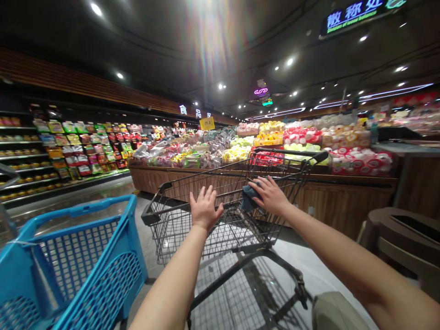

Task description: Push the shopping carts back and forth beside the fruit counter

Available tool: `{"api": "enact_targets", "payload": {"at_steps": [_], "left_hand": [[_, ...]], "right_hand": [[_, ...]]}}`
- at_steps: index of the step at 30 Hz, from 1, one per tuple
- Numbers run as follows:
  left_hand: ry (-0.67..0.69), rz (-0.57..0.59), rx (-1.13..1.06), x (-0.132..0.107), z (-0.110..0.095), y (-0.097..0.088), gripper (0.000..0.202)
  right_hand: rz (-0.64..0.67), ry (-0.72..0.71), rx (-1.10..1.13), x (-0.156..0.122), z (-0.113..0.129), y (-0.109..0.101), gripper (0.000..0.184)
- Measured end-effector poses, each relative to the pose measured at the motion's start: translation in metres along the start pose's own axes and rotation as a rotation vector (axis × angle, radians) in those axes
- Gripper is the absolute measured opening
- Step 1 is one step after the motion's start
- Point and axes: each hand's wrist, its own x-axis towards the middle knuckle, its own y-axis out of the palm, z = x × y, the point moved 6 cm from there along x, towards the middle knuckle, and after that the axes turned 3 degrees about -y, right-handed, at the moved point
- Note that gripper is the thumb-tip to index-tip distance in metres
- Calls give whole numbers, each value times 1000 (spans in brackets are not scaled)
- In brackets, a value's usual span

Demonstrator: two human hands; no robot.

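A black wire shopping cart (172,229) stands right in front of me, turned sideways, its basket looking bare. Over its near rim my left hand (205,208) is stretched out with fingers spread, nothing in it. My right hand (270,195) presses a dark blue cloth (248,198) against the cart's near rim, toward the right part of the basket. The cloth is bunched up and partly hidden under the fingers. Whether the left palm touches the rim I cannot tell.
A blue plastic shopping cart (99,247) stands close on my left. Behind the wire cart runs a wood-panelled counter (343,197) heaped with packaged goods. On the right is a brown bin (405,238). Stocked shelves (79,151) line the far left wall.
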Motion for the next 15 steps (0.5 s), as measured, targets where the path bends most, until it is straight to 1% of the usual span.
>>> {"api": "enact_targets", "payload": {"at_steps": [5,7,8,10,12,15], "left_hand": [[13,26,10,-1,-1,1,59],[21,27,8,-1,-2,2,63],[22,26,7,-1,-1,3,64],[20,25,5,-2,0,4,65],[14,26,-3,-3,2,3,64],[14,29,-28,-4,6,0,64]], "right_hand": [[9,199,-97,-14,-78,3,47],[15,228,-119,-19,-97,2,49],[19,239,-131,-21,-103,2,49],[25,268,-156,-24,-106,2,49],[22,304,-175,-24,-103,2,49],[1,344,-195,-23,-91,0,48]]}}
